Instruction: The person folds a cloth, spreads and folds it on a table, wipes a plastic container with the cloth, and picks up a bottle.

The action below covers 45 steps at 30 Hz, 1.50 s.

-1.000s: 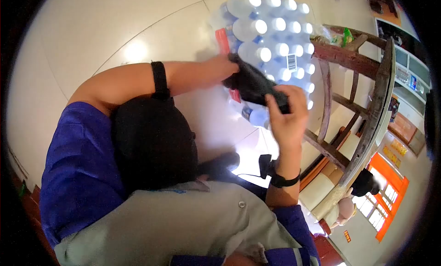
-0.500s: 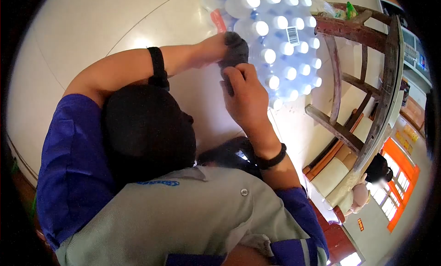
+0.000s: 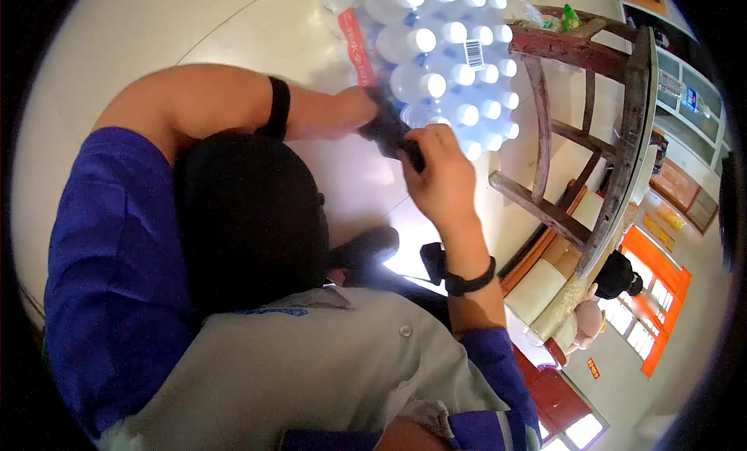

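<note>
A dark, crumpled item [image 3: 387, 124], like cloth or a strap, is stretched between both hands. My left hand [image 3: 350, 112] holds its upper left end, with the fingers partly hidden and blurred. My right hand [image 3: 443, 171] grips the lower right end, thumb and fingers pressed together. Just beyond the item lies a plastic-wrapped pack of clear bottles [image 3: 467, 73] with white caps and a red label strip. Black bands circle my left forearm and right wrist.
A worn wooden frame [image 3: 545, 206] stands to the right of the bottles. Behind it are a shelf unit [image 3: 696, 112] and an orange-framed window [image 3: 665, 311]. A person's dark-haired head [image 3: 615, 276] shows at right. A large black rounded shape [image 3: 249, 217] sits below my left arm.
My hands came together, then shifted slightly apart, with the dark item still between them. It was stretched longer at first. The camera view has shifted a little.
</note>
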Motion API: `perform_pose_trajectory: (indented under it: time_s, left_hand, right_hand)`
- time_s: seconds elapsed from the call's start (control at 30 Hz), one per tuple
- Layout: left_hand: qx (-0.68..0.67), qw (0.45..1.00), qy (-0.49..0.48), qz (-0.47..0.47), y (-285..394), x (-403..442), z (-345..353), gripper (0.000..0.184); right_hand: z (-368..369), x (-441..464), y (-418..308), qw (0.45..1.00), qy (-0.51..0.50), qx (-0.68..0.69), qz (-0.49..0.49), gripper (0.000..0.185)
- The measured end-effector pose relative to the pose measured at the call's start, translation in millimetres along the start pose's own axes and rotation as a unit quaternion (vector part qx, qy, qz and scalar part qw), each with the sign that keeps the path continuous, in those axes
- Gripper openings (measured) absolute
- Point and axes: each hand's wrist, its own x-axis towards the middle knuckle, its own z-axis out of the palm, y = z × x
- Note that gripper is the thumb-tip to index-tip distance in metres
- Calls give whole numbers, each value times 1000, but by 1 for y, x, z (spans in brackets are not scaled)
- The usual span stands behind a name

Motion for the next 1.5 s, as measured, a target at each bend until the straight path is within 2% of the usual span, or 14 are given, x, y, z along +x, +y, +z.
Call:
perform_pose_trajectory:
  time_s: [0.07,0.13,0.2,0.27,0.33,0.63,0.67,0.7,0.97,1.2,1.3,1.37,1.4,1.5]
  left_hand:
    - [211,956,-67,191,-20,24,-15,15]
    - [231,952,-85,180,-8,16,-6,17]
    - [62,997,-40,-30,47,-29,36,20]
    - [330,914,-95,216,7,22,9,23]
    - [214,974,-57,46,33,-4,33,26]
    - [269,959,-2,93,14,-29,38,16]
    - [233,970,66,12,10,-36,46,13]
    - [180,977,108,41,-13,-28,49,10]
    - [210,974,58,-65,3,-29,62,18]
    - [74,997,9,-28,16,-26,56,21]
    - [247,966,-61,54,50,-16,25,24]
    - [160,977,-137,32,102,-39,20,38]
    - [434,891,-34,125,113,-24,-6,41]
    - [373,913,16,163,173,-62,-34,33]
  right_hand:
    - [-14,-1,6,999,19,1,-28,24]
    - [-36,1,8,998,31,-20,-51,26]
    - [-56,3,14,994,48,-50,-84,25]
    - [-72,0,22,992,66,-56,-97,23]
    - [-80,-6,28,995,60,-24,-75,23]
    - [-6,-49,30,985,-100,14,-137,28]
    - [-1,-46,29,986,-97,1,-138,29]
    - [1,-41,26,985,-103,-6,-138,28]
    - [-17,-27,31,987,-103,-46,-118,18]
    - [-81,-3,34,998,14,17,-54,33]
    - [-97,12,48,997,49,-10,-63,35]
    - [-100,21,47,998,54,0,-14,35]
    - [-97,25,48,999,41,0,14,35]
    - [-55,37,62,997,52,-19,-60,29]
